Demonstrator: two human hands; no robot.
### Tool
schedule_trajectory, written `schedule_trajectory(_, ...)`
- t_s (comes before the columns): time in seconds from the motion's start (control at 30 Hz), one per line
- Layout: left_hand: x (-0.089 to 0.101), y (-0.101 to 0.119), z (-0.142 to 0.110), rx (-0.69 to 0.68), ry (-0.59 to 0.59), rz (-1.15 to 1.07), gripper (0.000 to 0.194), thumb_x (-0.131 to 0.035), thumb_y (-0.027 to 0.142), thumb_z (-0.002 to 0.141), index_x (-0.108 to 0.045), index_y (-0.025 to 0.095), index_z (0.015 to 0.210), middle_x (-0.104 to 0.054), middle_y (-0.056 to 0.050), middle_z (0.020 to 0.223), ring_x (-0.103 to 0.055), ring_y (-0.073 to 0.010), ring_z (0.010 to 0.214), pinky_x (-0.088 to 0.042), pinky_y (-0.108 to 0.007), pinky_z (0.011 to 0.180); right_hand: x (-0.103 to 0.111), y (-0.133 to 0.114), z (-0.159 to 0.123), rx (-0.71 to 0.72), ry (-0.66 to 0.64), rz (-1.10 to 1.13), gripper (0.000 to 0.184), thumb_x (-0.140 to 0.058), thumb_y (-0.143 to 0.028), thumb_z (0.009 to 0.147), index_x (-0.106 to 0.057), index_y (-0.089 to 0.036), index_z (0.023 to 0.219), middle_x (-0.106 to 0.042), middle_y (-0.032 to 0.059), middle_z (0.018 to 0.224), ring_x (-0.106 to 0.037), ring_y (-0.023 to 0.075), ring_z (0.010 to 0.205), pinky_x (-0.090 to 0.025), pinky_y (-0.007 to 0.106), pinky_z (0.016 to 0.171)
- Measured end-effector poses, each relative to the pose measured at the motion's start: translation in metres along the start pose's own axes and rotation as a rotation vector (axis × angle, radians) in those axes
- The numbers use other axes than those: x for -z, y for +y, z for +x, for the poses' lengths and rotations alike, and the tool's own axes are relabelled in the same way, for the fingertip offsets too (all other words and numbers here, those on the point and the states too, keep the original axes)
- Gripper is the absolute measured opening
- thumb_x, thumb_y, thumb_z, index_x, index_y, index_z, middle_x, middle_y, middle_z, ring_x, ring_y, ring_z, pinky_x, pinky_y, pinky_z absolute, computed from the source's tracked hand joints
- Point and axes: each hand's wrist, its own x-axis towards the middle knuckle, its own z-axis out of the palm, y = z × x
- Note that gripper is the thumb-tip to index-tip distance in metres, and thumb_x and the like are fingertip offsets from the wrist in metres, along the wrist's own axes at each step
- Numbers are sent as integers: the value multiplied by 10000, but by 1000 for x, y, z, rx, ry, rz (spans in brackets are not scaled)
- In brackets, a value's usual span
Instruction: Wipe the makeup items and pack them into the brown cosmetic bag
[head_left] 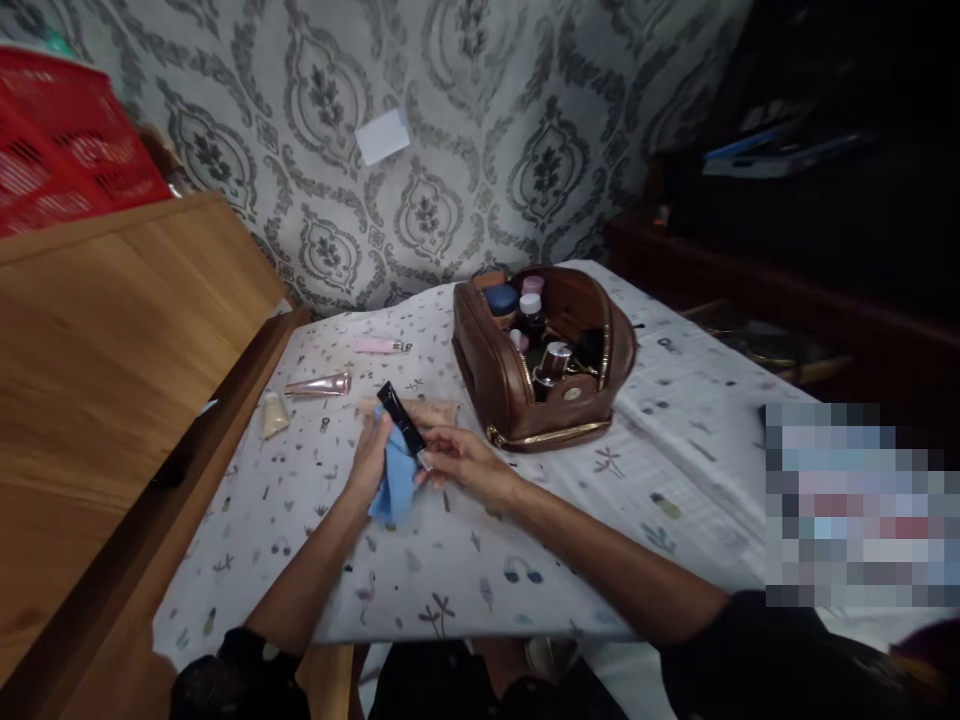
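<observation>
On my feed, my right hand (pixel 466 468) grasps a black tube (pixel 400 420) above the worktop (pixel 487 590) while my left hand (pixel 365 465) grips a blue cloth (pixel 394 488) beside it, a beige tube (pixel 439 412) lying just beyond and an open brown bag (pixel 491 385) standing to the right.

A bag (pixel 491 365) with jars (pixel 502 302) in it is on the table (pixel 547 600), right of the middle. To its left are tubes (pixel 322 384) and a cloth (pixel 396 488). A basket (pixel 82 135) is at the upper left.
</observation>
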Motion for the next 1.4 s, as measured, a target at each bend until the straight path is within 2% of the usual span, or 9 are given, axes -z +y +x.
schedule_trajectory(0.1, -13, 1, -11, 106, -185, -133, 589, -790, 616, 669, -631, 198, 1051, -666, -9, 763, -518, -124, 512, -447, -300, 510, 2, -2, -1, 19, 26, 43, 523, -879, -464, 653, -629, -142, 981, -683, 5, 775, -688, 132, 660, -498, 221, 551)
schedule_trajectory(0.27, -18, -2, -15, 144, -200, -160, 546, -852, 503, 626, -663, 183, 1027, -632, 13, 687, -508, -114, 525, -456, -285, 541, 6, -2, -1, 37, 40, 34, 517, -863, -441, 679, -641, -135, 1031, -687, 19, 800, -682, 131, 669, -486, 210, 541)
schedule_trajectory(0.53, -14, -9, -10, 132, -54, -71, 581, -843, 615, 605, -658, 159, 915, -625, 18, 664, -545, -105, 529, -438, -227, 510, 6, -1, 1, 33, -1, -30, 568, -836, -467, 705, -655, -114, 1112, -690, 31, 837, -673, 128, 684, -480, 211, 559)
schedule_trajectory(0.77, 10, -7, 11, 86, 115, -123, 654, -777, 709, 634, -707, 127, 926, -696, -28, 728, -642, -172, 635, -498, -271, 594, 3, -3, -3, -31, -193, -50, 554, -849, -585, 656, -658, -121, 892, -658, 8, 764, -666, 122, 657, -466, 184, 519)
schedule_trajectory(0.87, 23, -8, 20, 103, 146, -223, 648, -823, 659, 607, -721, 142, 985, -716, -19, 769, -642, -162, 637, -513, -265, 598, 5, 7, 0, -52, -213, -41, 518, -848, -567, 673, -643, -128, 855, -643, 10, 726, -658, 133, 646, -475, 191, 514)
schedule_trajectory(0.97, 29, -7, 22, 158, 120, -235, 573, -860, 596, 584, -723, 155, 922, -698, 0, 704, -616, -158, 565, -506, -263, 528, 7, 14, 6, -84, -158, -24, 473, -847, -464, 724, -640, -126, 982, -637, -2, 702, -656, 131, 627, -482, 191, 531)
schedule_trajectory(1.1, 29, -1, 19, 193, 99, -182, 544, -876, 567, 556, -713, 149, 864, -685, 2, 643, -630, -175, 535, -505, -264, 483, 7, 11, 8, -109, -47, 35, 610, -864, -244, 712, -554, -133, 1226, -629, -50, 697, -657, 112, 566, -504, 191, 549)
schedule_trajectory(1.2, 27, 4, 18, 226, 125, -130, 546, -872, 550, 540, -717, 150, 878, -681, 9, 617, -678, -211, 578, -535, -277, 506, 5, 3, 5, -113, -8, 17, 567, -792, -118, 756, -535, -126, 1261, -631, -62, 690, -649, 92, 554, -512, 182, 569)
schedule_trajectory(1.4, 23, 9, 18, 231, 186, -90, 369, -830, 432, 599, -705, 164, 819, -707, -10, 625, -696, -241, 577, -536, -288, 470, 0, -13, -5, -59, 81, -385, 501, -789, -112, 733, -610, -154, 1198, -602, -79, 688, -579, 76, 563, -473, 186, 587)
